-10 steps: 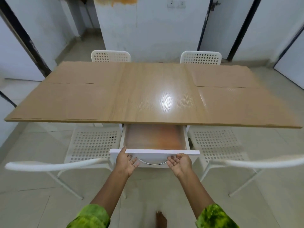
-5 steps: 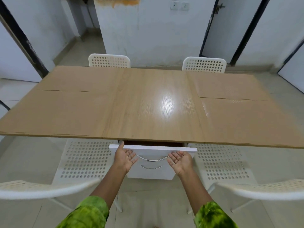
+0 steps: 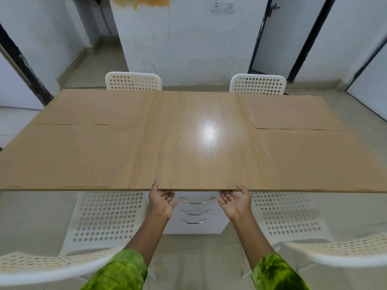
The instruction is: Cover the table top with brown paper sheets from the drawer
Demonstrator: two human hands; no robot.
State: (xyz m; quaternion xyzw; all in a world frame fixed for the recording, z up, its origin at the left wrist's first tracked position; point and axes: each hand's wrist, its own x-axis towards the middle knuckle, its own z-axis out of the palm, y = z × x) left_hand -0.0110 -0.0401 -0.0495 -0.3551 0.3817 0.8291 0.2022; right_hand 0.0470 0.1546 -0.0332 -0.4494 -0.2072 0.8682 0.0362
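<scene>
Grazing table edge, perhaps: left hand, right hand.

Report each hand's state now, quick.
Left hand: open, palm up, holds nothing.
Right hand: open, palm up, holds nothing.

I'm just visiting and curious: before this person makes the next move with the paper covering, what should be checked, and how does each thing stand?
1. Left hand free: ok, open and holding nothing.
2. Right hand free: ok, open and holding nothing.
3. Drawers shut: ok, all three fronts sit flush under the table.
4. Left sheets and right sheets lying flat: ok.
5. Middle of the table covered: not ok, bare wood shows there.
6. Spare paper inside the drawers: cannot tell, they are shut.
</scene>
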